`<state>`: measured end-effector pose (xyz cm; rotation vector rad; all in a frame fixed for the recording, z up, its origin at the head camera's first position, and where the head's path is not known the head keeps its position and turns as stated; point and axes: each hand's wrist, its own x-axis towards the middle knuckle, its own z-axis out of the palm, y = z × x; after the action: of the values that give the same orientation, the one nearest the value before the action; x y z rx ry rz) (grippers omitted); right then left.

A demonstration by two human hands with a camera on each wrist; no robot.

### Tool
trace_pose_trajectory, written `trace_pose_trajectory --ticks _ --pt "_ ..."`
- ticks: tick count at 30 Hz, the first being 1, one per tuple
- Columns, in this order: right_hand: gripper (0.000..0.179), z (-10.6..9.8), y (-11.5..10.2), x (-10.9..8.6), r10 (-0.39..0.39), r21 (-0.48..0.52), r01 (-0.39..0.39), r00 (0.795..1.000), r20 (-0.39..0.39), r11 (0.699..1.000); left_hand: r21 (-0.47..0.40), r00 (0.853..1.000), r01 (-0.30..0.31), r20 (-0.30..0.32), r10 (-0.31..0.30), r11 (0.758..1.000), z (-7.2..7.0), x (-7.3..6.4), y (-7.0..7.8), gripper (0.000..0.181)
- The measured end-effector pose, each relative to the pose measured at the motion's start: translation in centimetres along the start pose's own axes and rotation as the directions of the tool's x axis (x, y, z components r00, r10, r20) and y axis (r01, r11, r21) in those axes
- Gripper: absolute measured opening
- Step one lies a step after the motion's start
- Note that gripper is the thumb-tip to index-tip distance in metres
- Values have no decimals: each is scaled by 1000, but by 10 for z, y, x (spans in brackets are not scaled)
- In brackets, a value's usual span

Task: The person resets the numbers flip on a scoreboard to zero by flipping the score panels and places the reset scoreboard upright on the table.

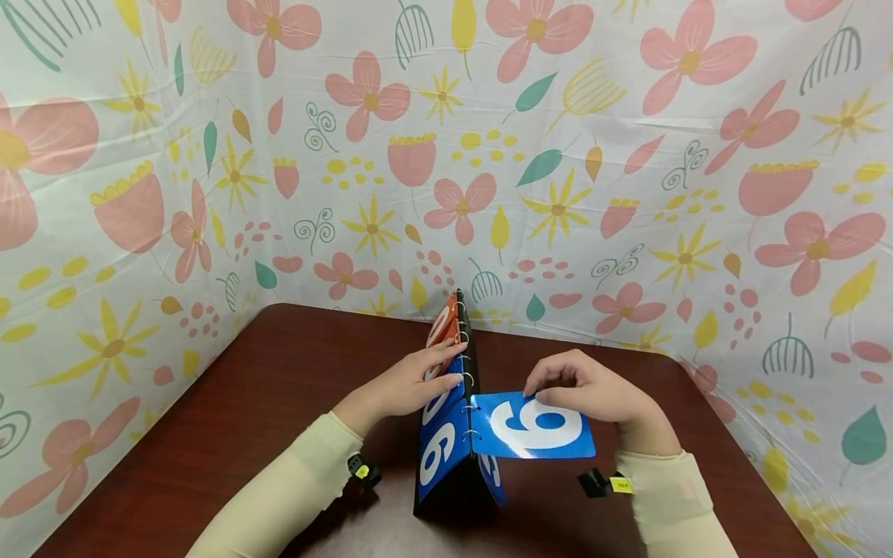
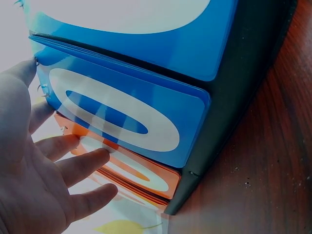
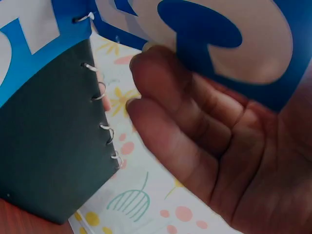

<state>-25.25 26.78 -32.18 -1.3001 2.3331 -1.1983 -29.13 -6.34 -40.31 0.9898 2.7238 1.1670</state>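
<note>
A tent-shaped flip scoreboard (image 1: 456, 504) with ring-bound number cards stands on the table. My right hand (image 1: 593, 391) pinches the far edge of a blue number card (image 1: 533, 428) and holds it out nearly level from the ridge rings, right of the board. In the right wrist view, the fingers lie under this card. My left hand (image 1: 413, 380) rests on the ridge with its fingers spread, thumb nearer me. In the left wrist view, those fingers lie by the blue 0 card (image 2: 122, 112) and the orange 0 card (image 2: 136, 170). Another blue card (image 1: 439, 457) hangs on the board's near left.
The board's black panel (image 3: 48, 141) and its metal rings (image 3: 102, 91) show in the right wrist view. Beneath is a dark reddish-brown table (image 1: 293, 372). A flower-patterned cloth (image 1: 446, 155) hangs behind and at both sides. Small black wrist devices (image 1: 594, 482) sit at both cuffs.
</note>
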Motion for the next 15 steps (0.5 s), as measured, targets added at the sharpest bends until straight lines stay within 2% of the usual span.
trace_pose_trajectory --ticks 4,8,13,15 --pt "23 -2 0 -2 -59 39 61 997 -53 997 -4 1000 0 -1 0 1000 0 0 0 66" --pt "24 -2 3 -1 -174 134 179 983 -50 975 -8 1000 -2 2 2 1000 0 -1 1 67" --pt "62 4 8 6 -295 282 292 955 -32 914 -4 1000 -2 3 2 1000 0 -1 2 66" --pt "71 7 9 9 -327 319 321 944 -37 892 -3 1000 -1 3 1 1000 -1 -1 3 65"
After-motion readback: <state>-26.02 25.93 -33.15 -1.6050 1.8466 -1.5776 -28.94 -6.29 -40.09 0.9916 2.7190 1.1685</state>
